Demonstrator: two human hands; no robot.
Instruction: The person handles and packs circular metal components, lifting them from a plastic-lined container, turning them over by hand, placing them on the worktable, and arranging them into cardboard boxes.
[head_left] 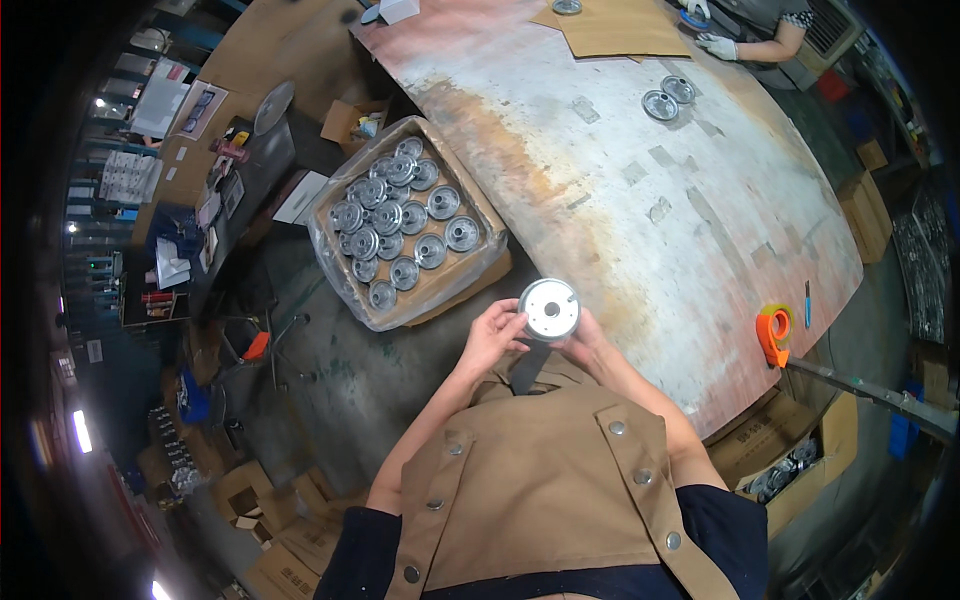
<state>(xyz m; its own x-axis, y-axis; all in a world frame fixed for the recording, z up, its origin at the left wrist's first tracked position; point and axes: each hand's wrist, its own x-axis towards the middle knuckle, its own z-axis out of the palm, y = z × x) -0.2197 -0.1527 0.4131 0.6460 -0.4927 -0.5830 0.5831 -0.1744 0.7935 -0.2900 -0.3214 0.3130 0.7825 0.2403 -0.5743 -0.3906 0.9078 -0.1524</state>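
Note:
In front of my apron I hold up a round silvery metal wheel, its flat face with a centre hole and several small holes turned up. My left hand grips its left rim, thumb and fingers closed on the edge. My right hand is wrapped about the lower right side, its fingers partly hidden behind the metal. To the left stands a plastic-lined cardboard box with several similar metal wheels in it, some stacked on others.
A worn worktable spreads ahead and right. On it are two metal discs, an orange tape dispenser, a blue cutter and cardboard sheets. A co-worker's gloved hand is at the far right. A carton stands lower right.

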